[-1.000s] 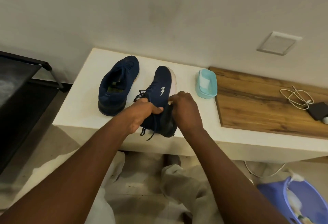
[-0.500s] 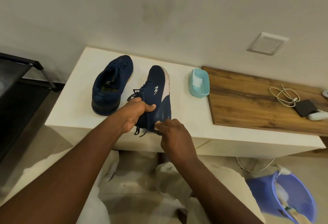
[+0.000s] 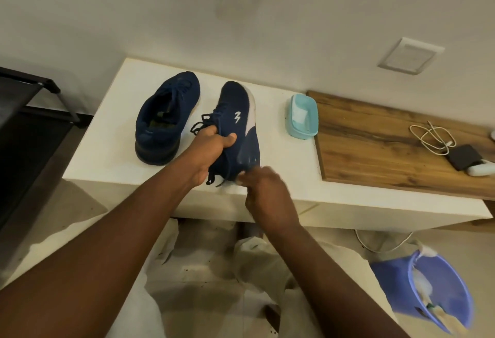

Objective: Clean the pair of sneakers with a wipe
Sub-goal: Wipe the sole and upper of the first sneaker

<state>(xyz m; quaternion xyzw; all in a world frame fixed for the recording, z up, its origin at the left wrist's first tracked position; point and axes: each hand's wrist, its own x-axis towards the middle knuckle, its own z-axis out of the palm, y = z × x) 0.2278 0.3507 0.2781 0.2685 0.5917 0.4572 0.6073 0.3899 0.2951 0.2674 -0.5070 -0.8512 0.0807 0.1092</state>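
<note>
Two navy sneakers are on the white counter (image 3: 112,134). One sneaker (image 3: 166,115) stands upright on the left. The other sneaker (image 3: 237,104) is tipped on its side, showing its white logo and pale sole edge. My left hand (image 3: 207,150) grips it around the laces and collar. At the heel by the counter's front edge is my right hand (image 3: 267,193), blurred, with its fingers curled. A small pale bit of wipe (image 3: 240,177) shows at its fingertips against the heel; the rest of the wipe is hidden.
A light blue tub (image 3: 304,134) holding white wipes sits right of the sneakers. Beyond it a wooden board (image 3: 375,155) carries a white cable (image 3: 431,136) and a black device (image 3: 464,159). A blue bucket (image 3: 450,297) stands on the floor at right, a black rack (image 3: 26,96) at left.
My right hand has slid from the upper heel down toward the counter's front edge, along the sneaker's heel. My left hand keeps its grip on the same sneaker.
</note>
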